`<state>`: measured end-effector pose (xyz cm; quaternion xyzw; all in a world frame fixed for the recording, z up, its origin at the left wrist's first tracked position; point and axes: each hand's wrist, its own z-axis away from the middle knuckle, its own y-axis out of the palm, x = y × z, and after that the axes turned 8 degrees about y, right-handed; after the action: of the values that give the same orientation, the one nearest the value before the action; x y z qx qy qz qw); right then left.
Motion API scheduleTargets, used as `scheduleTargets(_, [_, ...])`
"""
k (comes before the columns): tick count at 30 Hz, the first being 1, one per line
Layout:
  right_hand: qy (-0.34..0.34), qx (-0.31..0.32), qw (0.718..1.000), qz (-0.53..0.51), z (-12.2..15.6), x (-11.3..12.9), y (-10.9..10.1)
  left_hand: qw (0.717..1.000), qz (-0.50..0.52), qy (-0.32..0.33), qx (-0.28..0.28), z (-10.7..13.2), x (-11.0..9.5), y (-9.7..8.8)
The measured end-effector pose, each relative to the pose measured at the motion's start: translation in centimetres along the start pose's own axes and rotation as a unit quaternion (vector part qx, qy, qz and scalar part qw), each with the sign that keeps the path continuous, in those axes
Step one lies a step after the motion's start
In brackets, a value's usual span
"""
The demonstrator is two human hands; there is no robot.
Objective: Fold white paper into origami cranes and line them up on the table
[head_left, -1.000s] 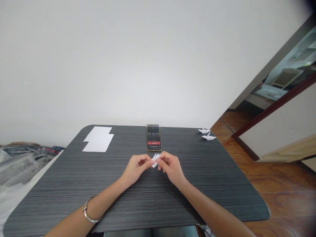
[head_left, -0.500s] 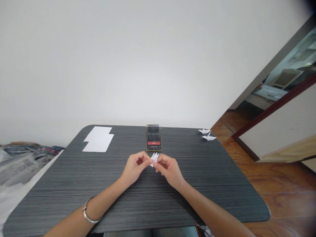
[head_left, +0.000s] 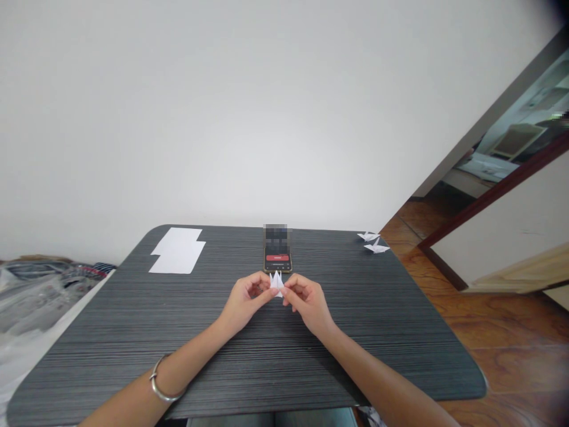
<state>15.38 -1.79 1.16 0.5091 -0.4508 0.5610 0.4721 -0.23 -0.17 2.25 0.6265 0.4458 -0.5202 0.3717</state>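
Between fingers (head_left: pixel 267 294), folded paper (head_left: pixel 276 283), phone (head_left: pixel 277 250) beyond

- Left hand (head_left: pixel 249 301) at 9 o'clock and right hand (head_left: pixel 307 301) at 3 pinch a small folded white paper (head_left: pixel 276 281), its points toward 12.
- Phone (head_left: pixel 278 264): 12 o'clock from the paper, on the dark table (head_left: pixel 275 356).
- White sheets (head_left: pixel 178 259): 10 o'clock.
- Two folded paper birds (head_left: pixel 377 248): 2 o'clock.
- Silver bangle (head_left: pixel 154 385), left wrist: 8 o'clock.

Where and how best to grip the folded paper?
Probably pinch the folded paper below its narrow points, from both sides, as the left hand and right hand do; those points stick out free and look easier to bend.
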Motion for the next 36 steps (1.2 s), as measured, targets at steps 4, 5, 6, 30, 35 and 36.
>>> scheduleTargets(4, [0.003,0.003,1.0,0.001,0.0,0.1,0.1,1.0,0.004,-0.009,-0.005,0.1,-0.1,0.0])
scheduleTargets(5, [0.002,0.005,1.0,0.002,0.0,0.2,0.1,1.0,0.005,-0.01,-0.004,0.1,-0.2,0.0])
scheduleTargets(6, [0.001,0.009,1.0,0.003,0.0,0.2,0.1,1.0,0.006,-0.01,-0.003,0.1,-0.2,0.0])
scheduleTargets(30, [-0.017,0.026,0.999,0.009,0.2,0.3,0.0,0.999,0.032,-0.009,0.004,0.0,-1.0,0.0])
scheduleTargets(35, [-0.028,0.028,0.999,-0.013,0.0,0.3,0.1,0.999,0.045,-0.014,-0.008,0.0,-1.0,0.0])
scheduleTargets(36, [-0.033,0.028,0.999,-0.018,0.0,0.4,0.1,0.999,0.045,-0.013,-0.007,0.0,-0.9,0.0])
